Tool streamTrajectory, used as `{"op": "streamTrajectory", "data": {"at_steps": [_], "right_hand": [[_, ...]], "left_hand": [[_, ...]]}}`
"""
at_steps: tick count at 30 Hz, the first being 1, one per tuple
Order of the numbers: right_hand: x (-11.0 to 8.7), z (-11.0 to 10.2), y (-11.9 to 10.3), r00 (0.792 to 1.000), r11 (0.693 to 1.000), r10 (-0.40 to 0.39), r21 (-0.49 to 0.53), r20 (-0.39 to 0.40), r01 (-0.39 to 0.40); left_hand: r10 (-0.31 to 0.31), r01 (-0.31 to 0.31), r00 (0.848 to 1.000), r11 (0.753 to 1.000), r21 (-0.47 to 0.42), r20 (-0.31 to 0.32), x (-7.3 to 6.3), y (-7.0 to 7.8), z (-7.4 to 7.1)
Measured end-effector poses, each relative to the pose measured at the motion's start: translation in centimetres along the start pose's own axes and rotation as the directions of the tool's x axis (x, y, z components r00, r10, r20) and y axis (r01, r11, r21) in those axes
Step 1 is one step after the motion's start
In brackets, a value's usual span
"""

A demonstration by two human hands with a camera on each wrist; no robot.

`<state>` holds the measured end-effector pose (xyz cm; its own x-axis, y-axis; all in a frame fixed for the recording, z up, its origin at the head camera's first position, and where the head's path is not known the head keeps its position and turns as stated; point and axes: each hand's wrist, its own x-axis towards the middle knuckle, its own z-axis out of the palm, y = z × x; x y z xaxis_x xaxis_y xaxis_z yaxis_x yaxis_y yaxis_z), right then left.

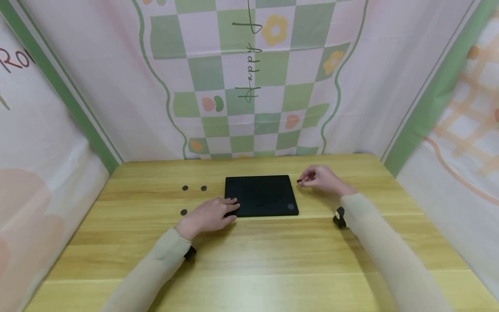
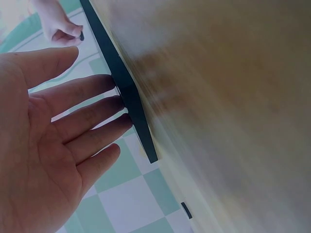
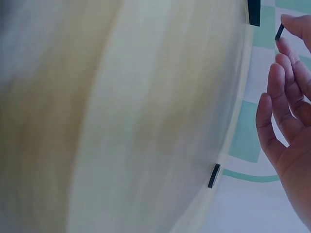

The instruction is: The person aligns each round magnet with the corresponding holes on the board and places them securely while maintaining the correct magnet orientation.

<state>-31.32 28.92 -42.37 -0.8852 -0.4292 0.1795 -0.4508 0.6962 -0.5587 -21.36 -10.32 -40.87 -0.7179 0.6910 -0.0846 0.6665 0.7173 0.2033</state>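
Note:
A flat black rectangular panel (image 1: 259,193) lies on the wooden table. One dark round pad (image 1: 290,207) sits at its front right corner. My left hand (image 1: 212,214) rests its fingertips on the panel's front left part, fingers extended, as the left wrist view also shows. Just past the panel's back right corner, my right hand (image 1: 321,178) pinches a small black round pad (image 1: 299,180) between thumb and forefinger. In the right wrist view that pad (image 3: 279,32) appears edge-on, apart from the panel (image 3: 254,12).
Left of the panel lie three dark round pads (image 1: 185,188), (image 1: 204,188), (image 1: 184,212). Another small dark piece (image 3: 214,175) lies on the table in the right wrist view. Patterned cloth (image 1: 249,78) hangs behind the table (image 1: 265,260) and along both sides.

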Motion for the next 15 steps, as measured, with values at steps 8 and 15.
{"op": "streamTrajectory", "data": {"at_steps": [8, 15], "right_hand": [[0.7, 0.4, -0.1, 1.000, 1.000, 0.007, -0.019, -0.004, -0.007], [1.2, 0.7, -0.7, 1.000, 1.000, -0.018, -0.008, -0.007, 0.018]], "left_hand": [[-0.005, 0.005, 1.000, 1.000, 0.004, -0.005, 0.1, -0.1, 0.2], [-0.015, 0.015, 1.000, 1.000, 0.006, -0.001, 0.0, -0.2, 0.4]]}}
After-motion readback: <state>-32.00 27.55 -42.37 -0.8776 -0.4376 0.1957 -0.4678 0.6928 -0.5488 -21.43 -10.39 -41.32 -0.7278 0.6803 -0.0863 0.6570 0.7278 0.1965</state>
